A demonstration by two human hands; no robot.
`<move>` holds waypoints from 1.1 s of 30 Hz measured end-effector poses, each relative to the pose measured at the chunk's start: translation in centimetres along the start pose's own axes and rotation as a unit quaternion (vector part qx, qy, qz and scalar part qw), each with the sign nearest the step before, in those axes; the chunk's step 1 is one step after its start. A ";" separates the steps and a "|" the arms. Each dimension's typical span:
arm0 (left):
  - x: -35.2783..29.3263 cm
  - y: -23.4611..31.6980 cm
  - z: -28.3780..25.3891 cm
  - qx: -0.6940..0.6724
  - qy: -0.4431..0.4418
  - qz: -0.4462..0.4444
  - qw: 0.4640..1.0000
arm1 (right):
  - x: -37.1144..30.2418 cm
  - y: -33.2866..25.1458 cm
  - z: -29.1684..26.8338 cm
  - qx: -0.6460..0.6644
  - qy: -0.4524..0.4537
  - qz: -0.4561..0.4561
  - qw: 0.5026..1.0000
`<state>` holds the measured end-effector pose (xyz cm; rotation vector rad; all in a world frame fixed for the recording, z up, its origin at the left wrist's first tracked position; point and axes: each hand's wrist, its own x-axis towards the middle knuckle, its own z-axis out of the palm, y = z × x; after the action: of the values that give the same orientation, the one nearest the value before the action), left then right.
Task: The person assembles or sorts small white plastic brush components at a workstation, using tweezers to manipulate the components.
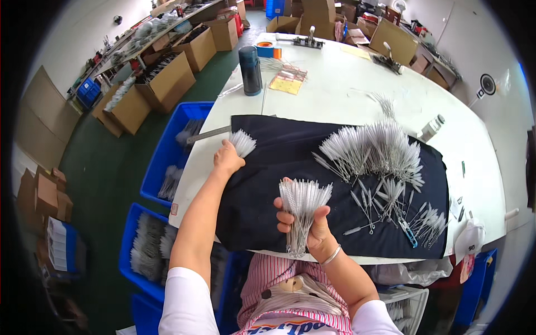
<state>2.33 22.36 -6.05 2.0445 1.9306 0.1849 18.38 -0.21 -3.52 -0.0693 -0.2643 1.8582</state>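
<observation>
My right hand (314,228) is wrapped round a thick bundle of small wire-handled brushes (305,201) over the near edge of the dark cloth (268,206). Their white bristle heads point up and the looped wire ends hang below. At the cloth's far left corner my left hand (226,158) closes on a smaller bunch of white brushes (243,143); the wire ends there are hidden. A large fanned pile of brushes (368,148) lies on the right of the cloth. Loose brushes (430,223) and a blue-handled tool (408,233) lie nearer.
A steel ruler (211,134) juts out by my left hand. On the white table (346,72) stand a dark flask (250,71), a clear bottle (432,128) and small clamp fixtures (310,40). Blue bins (139,279) of brushes stand at the left; cardboard boxes (165,82) sit beyond.
</observation>
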 end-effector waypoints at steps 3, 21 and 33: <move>0.5 -0.4 -0.4 -0.022 -0.003 0.027 0.999 | 0.1 -0.2 -0.2 0.046 -0.024 0.012 0.999; -0.9 -8.3 -4.7 -0.613 -0.032 0.035 0.789 | 0.2 0.7 -0.9 0.029 -0.008 0.010 1.000; -23.3 0.5 -0.6 -0.718 -0.195 0.079 0.663 | 0.0 5.3 2.2 -0.370 0.106 -0.210 0.899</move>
<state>0.88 -0.62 -2.45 0.9308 0.6862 0.8789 12.98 -2.04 -2.49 -0.6821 -0.7600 1.2216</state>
